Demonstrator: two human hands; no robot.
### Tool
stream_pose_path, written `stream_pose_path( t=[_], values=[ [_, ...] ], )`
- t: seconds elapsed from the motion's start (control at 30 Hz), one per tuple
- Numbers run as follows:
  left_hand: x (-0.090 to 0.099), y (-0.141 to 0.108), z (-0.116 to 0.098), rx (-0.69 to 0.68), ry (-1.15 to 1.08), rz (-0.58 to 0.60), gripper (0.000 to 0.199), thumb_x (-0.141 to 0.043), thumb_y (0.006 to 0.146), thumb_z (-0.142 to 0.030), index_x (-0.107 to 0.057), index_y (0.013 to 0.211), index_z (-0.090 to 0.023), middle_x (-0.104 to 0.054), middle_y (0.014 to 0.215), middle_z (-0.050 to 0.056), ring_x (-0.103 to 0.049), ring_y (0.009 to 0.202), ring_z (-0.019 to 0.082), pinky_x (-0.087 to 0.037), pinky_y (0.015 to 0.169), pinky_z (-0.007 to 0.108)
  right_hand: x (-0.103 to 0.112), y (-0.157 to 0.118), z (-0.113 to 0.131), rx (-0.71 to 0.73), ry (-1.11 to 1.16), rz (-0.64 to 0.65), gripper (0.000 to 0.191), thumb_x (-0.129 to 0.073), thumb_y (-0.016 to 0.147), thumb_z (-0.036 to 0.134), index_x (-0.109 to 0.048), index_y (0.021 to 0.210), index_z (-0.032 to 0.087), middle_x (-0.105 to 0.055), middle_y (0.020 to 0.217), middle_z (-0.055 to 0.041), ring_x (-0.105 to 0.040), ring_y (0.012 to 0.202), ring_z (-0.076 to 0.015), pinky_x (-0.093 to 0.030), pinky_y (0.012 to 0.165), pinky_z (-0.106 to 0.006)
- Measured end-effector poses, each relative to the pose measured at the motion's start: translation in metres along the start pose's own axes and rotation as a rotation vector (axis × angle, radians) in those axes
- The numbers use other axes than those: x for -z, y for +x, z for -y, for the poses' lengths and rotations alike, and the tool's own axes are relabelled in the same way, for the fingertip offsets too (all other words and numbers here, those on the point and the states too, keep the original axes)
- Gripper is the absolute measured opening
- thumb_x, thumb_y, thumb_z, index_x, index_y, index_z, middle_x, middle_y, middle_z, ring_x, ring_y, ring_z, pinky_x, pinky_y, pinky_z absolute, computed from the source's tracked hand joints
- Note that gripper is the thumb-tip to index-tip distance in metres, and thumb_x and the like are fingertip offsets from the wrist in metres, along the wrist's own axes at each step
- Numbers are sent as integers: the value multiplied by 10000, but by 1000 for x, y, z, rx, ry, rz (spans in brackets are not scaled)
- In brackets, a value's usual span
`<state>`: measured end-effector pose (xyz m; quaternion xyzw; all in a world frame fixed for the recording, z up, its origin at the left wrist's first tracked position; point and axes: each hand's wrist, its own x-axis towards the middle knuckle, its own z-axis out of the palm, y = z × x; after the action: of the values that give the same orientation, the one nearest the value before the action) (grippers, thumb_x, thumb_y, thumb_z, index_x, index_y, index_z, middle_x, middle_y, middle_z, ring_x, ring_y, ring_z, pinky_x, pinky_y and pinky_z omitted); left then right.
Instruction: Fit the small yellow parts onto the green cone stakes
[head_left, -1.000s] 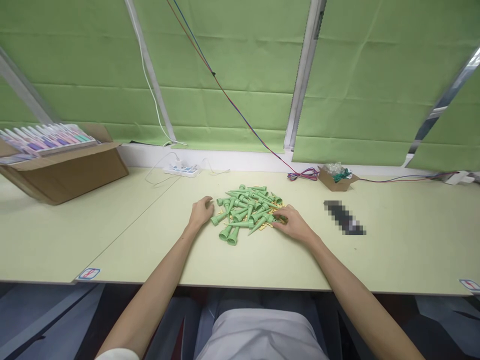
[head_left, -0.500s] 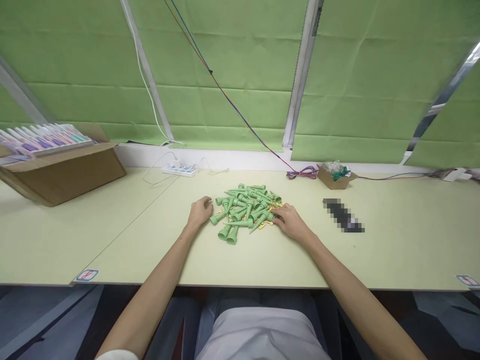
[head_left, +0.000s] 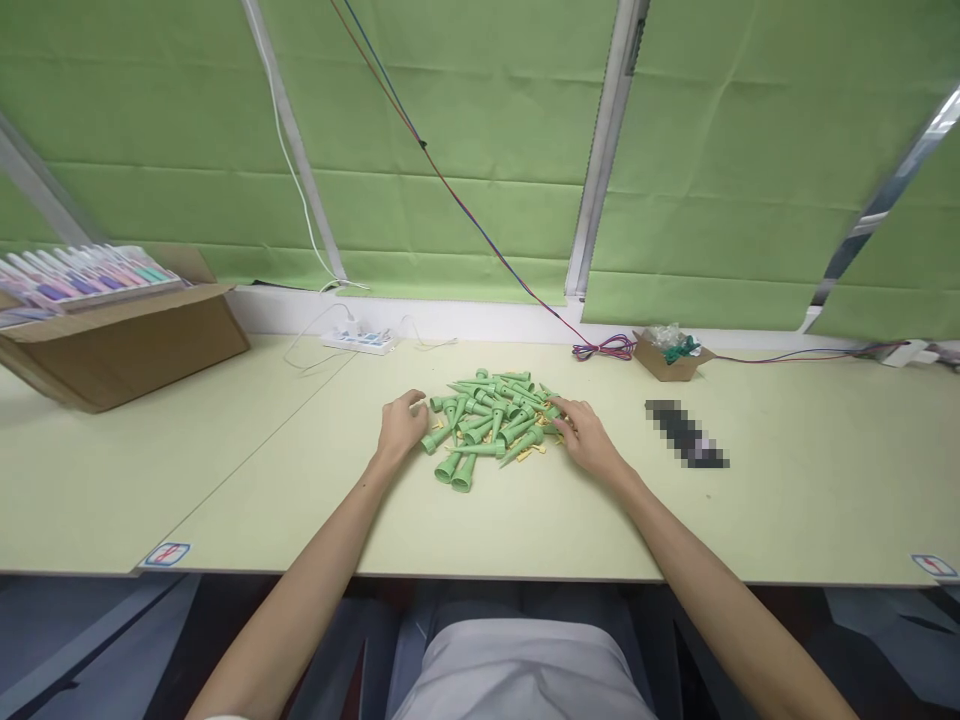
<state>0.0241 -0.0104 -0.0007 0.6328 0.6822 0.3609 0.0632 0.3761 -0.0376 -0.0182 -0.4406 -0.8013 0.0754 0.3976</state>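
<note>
A loose pile of green plastic cone-shaped spikes (head_left: pixel 497 418) lies on the pale table in front of me. Small yellow plastic pieces (head_left: pixel 529 453) are mixed in, mostly along the pile's right side. My left hand (head_left: pixel 403 424) rests at the left edge of the pile, fingers curved and apart, holding nothing. At the right edge, my right hand (head_left: pixel 585 435) has its thumb and fingers spread against the outermost green and yellow pieces. Part of what lies under its fingertips is hidden.
A cardboard box (head_left: pixel 150 345) with pastel-handled items stands at the left. Behind are a power strip (head_left: pixel 358 340), a coiled red and blue wire (head_left: pixel 604 347) and a small carton (head_left: pixel 670 360) of plastic wrap. A pixelated dark object (head_left: pixel 686 434) lies to the right.
My right hand has shifted slightly, its fingers reaching a little higher and spreading along the pile's right edge. My left hand has barely moved, and the pile looks nearly the same.
</note>
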Motion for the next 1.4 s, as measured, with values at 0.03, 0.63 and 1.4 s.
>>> stream_pose_path(
  t=[0.03, 0.63, 1.4],
  values=[
    [2, -3, -8, -15, -22, -44, 364, -471, 878, -245, -716, 1128, -145, -731, 1205, 109, -641, 1189, 270, -449, 1083, 370, 0, 4, 2, -4, 12, -31, 371, -426, 1010, 306, -581, 1329, 199, -675, 1024, -111, -551, 953, -267, -457, 900, -421],
    [-28, -49, -120, -403, -533, 377, 448, -676, 839, -380, -670, 1261, -229, -705, 805, 25, -495, 491, 123, -410, 556, 268, -25, 23, 36, -108, 307, -207, 310, -594, 899, 442, -693, 1024, 176, -694, 795, -58, -613, 676, -182, -512, 685, -318],
    [-35, -50, -113, -200, -722, 474, 482, -698, 816, -479, -628, 1202, -199, -626, 632, 5, -424, 469, 118, -310, 469, 241, -19, 26, 40, -70, 258, -54, 404, -453, 995, 452, -716, 802, 214, -684, 683, -19, -560, 593, -160, -433, 588, -292]
  ],
)
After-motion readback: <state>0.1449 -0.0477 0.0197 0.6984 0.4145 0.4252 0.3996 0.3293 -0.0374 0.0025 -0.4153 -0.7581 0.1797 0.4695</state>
